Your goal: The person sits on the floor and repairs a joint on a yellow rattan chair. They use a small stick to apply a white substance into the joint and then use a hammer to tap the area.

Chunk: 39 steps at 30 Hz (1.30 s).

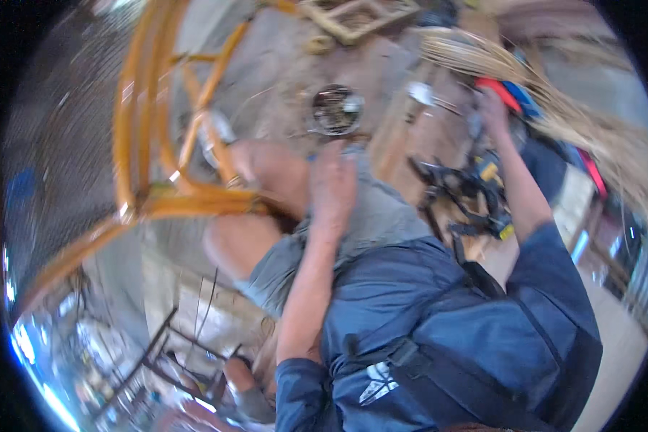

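My left hand (333, 186) lies over my thigh, near the knee of my grey shorts; its fingers are smeared by motion. Just beyond it on the floor stands a round tin-like bowl (336, 109) with small bits and something pale inside. My right arm stretches out to the far right. There my right hand (491, 111) is at a red object (498, 93) with a blue one (527, 102) beside it. Blur hides whether its fingers grip anything. Beside that hand runs a long bundle of pale cane-like strips (475, 56).
An orange-brown frame of bent rattan poles (147, 108) stands at my left, close to my legs. Dark tools with yellow parts (475, 191) lie at my right. A wooden frame (360, 21) lies at the back. Another person's leg (241, 378) shows at lower left.
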### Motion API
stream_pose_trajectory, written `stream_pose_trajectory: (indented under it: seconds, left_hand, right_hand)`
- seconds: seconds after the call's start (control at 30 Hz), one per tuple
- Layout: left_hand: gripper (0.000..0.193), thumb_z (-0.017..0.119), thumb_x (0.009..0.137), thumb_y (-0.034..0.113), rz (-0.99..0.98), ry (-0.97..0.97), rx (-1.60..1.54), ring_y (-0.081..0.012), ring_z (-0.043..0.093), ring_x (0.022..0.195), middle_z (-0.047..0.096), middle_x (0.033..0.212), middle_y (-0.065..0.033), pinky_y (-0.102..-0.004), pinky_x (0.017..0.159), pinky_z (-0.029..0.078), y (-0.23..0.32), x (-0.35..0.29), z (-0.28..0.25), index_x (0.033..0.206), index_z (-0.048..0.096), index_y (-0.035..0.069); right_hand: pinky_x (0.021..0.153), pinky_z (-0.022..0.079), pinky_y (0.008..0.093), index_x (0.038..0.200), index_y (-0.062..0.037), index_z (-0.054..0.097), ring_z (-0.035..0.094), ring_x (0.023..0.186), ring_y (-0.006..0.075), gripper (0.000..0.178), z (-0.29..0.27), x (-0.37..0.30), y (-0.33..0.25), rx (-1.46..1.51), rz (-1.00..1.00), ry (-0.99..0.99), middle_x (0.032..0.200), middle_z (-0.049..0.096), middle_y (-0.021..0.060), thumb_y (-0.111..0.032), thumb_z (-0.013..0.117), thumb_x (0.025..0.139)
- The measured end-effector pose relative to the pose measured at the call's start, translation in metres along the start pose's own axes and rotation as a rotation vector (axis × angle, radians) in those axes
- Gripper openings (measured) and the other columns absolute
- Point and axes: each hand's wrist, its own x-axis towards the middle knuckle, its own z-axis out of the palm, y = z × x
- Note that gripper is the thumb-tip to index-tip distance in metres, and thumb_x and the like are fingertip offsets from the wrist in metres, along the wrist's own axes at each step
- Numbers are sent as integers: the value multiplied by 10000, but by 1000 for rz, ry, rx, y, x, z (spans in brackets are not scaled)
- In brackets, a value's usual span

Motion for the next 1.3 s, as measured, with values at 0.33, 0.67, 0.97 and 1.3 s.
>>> stream_pose_trajectory:
  seconds: [0.33, 0.67, 0.97, 1.3]
  left_hand:
    - [301, 548, 878, 202, -26, 26, -174, -403, 587, 976, 619, 1034, -232, -464, 870, 462, -2, -1, -6, 1106, 595, 11]
    - [278, 496, 844, 199, 26, 158, -529, -417, 607, 943, 630, 964, -258, -489, 832, 473, -23, 11, 12, 992, 605, -10]
    - [307, 512, 843, 217, 80, 157, -521, -427, 578, 1010, 618, 1026, -276, -485, 900, 439, -39, 32, 44, 1032, 612, -4]
    - [348, 503, 834, 182, 23, -26, -519, -447, 561, 1051, 610, 1066, -287, -493, 954, 421, -24, 19, 2, 1101, 593, -21]
  right_hand:
    - [656, 468, 214, 1127, -42, 605, 545, 739, 70, 214, 11, -28, -255, 653, -89, -297, 921, 597, 13, -63, 552, 920]
    - [755, 490, 214, 1113, -3, 604, 577, 828, 70, 216, -27, -75, -544, 773, -723, -368, 986, 603, 16, 32, 583, 900]
    - [721, 514, 292, 1007, -36, 635, 642, 824, 200, 171, -8, -85, -602, 475, -1120, -136, 935, 649, 91, -7, 652, 840]
    - [727, 520, 330, 992, -30, 636, 643, 836, 249, 154, -8, -81, -608, 326, -1185, -73, 933, 641, 107, -46, 661, 841]
